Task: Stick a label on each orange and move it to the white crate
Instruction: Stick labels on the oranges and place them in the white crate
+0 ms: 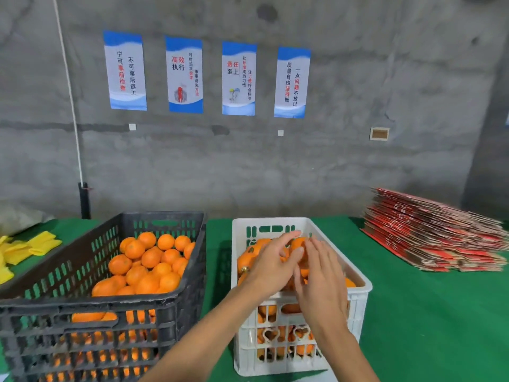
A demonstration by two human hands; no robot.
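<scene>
The white crate (pixel 358 304) stands on the green table, right of centre, nearly full of oranges (pixel 246 259); one of them shows a small dark label. Both my hands are over its middle. My left hand (pixel 271 264) reaches in from the left and holds one orange (pixel 298 243) between its fingers and thumb above the pile. My right hand (pixel 321 277) is right beside it, its fingers straight and their tips touching that orange. The hands hide much of the crate's contents. To the left, the black crate (pixel 115 301) holds many unlabelled oranges (pixel 148 260).
A tall stack of flat red cardboard boxes (pixel 435 232) lies at the back right of the green table (pixel 429 312). Yellow pieces (pixel 27 249) lie at the far left. The grey concrete wall with posters rises just behind the crates.
</scene>
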